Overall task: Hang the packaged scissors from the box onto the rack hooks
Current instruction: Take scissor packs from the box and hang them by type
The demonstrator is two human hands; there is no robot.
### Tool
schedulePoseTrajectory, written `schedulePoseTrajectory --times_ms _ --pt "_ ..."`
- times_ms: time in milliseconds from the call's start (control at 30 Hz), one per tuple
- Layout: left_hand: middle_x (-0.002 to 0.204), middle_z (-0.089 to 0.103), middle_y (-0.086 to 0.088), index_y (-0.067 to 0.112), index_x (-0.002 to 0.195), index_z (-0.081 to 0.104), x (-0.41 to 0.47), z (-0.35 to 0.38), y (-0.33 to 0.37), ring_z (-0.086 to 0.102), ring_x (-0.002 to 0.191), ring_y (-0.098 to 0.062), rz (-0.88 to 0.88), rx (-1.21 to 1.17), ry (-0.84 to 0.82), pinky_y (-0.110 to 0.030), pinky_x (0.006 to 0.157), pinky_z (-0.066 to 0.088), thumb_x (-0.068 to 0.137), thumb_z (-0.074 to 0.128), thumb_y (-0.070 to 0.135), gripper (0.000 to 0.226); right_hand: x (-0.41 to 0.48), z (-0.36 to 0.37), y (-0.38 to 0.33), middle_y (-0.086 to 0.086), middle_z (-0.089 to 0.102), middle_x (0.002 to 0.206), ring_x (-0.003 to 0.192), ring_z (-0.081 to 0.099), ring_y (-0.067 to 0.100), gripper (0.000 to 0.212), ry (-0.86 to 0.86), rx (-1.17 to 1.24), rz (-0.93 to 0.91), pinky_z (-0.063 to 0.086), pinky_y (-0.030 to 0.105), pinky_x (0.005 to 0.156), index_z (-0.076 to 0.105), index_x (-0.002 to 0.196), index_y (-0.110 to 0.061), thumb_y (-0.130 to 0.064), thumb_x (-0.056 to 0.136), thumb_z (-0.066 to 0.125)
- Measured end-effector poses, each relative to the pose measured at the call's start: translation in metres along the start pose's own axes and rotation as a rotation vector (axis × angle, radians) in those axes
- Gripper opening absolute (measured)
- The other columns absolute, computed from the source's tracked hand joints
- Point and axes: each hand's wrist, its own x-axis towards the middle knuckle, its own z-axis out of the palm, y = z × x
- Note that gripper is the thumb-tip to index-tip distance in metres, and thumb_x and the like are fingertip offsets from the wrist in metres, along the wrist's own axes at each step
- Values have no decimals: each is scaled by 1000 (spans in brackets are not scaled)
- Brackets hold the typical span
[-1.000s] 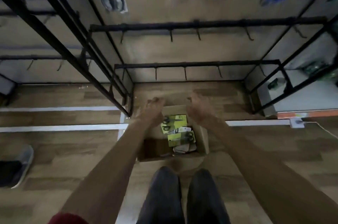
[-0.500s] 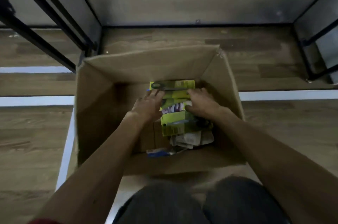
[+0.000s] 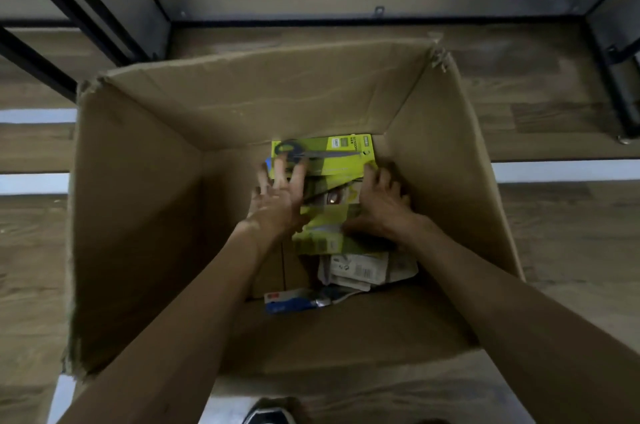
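Note:
An open cardboard box (image 3: 138, 215) stands on the wooden floor below me. At its bottom lie several packaged scissors: a lime-green pack (image 3: 332, 156) against the far wall, more green packs (image 3: 322, 236) under it, white packs (image 3: 360, 271) and a blue pack (image 3: 291, 300) nearer me. My left hand (image 3: 277, 201) lies with spread, straight fingers on the left end of the top green pack, over the scissor handles. My right hand (image 3: 381, 205) has its fingers bent over the right edge of the green packs, thumb on a lower one. No rack hooks are in view.
Black rack frame bars (image 3: 86, 18) run along the top left, and a rack leg (image 3: 620, 94) stands at the right, beyond the box. A grey wall panel lies behind the box. My shoe (image 3: 270, 415) shows at the bottom edge.
I have bent down from standing, so the rack hooks left the view and the box fills it. Both hands went down into the box onto the green packs.

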Motion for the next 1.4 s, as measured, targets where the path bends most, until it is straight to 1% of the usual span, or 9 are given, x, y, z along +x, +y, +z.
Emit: schedulePoseTrajectory --times_ms 167,300,400,500,667,767,900,1200,1400 --pt "151 23 -14 28 155 24 5 10 12 27 141 -41 -249 -549 59 -46 113 35 75 87 33 102 -1 11 -1 18 29 146 129 31 39 125 179 4 16 30 55 104 16 146 -11 -74 59 80" --pt "136 56 -9 21 131 41 2 4 -1 60 120 -26 -454 -1052 158 -40 96 57 38 89 61 112 -5 0 -5 13 34 144 129 35 36 118 177 231 31 37 54 103 21 136 -11 -62 55 89" --pt "102 65 2 17 116 51 -7 -4 -3 67 83 -14 -465 -1289 96 -35 71 60 64 92 45 72 -3 -9 0 6 49 134 123 50 28 106 118 467 18 46 37 97 28 141 -3 -42 65 90" --pt "100 62 3 19 106 53 -17 -3 -4 65 93 -18 -429 -1215 -29 -37 90 56 78 87 37 48 -14 -14 1 -4 62 116 107 60 17 70 -32 442 -90 47 27 82 55 129 -17 -39 71 87" --pt "113 71 -6 16 111 64 -40 -15 -8 70 97 -21 -356 -1216 -262 -38 83 58 79 83 44 47 -39 -11 5 -10 58 79 72 56 9 32 -28 442 -145 38 19 54 61 96 -23 -29 75 85" --pt "118 69 -5 25 110 67 -55 -26 -8 69 110 -25 -255 -1252 -310 -46 99 54 82 77 54 42 -53 -8 4 -5 62 76 66 58 10 25 3 567 -183 41 17 48 65 92 -16 -20 75 84" --pt "132 67 -9 24 133 64 -73 -43 -20 68 117 -29 -150 -1333 -353 -51 100 53 76 75 66 72 -78 -16 3 -3 67 77 68 60 8 23 21 732 -237 43 25 61 69 94 -13 -17 76 83" --pt "123 73 -7 16 129 66 -100 -51 -17 71 113 -23 -48 -1433 -217 -43 93 55 89 66 49 52 -95 -26 -5 -3 77 91 87 74 18 26 199 1209 -128 58 41 86 70 99 -23 -22 77 85" --pt "116 76 -9 14 117 70 -105 -47 -18 74 104 -21 -63 -1319 -379 -36 87 56 82 69 43 45 -88 -14 -4 1 76 104 99 73 21 42 137 1236 -90 55 45 97 69 109 -23 -33 72 88"
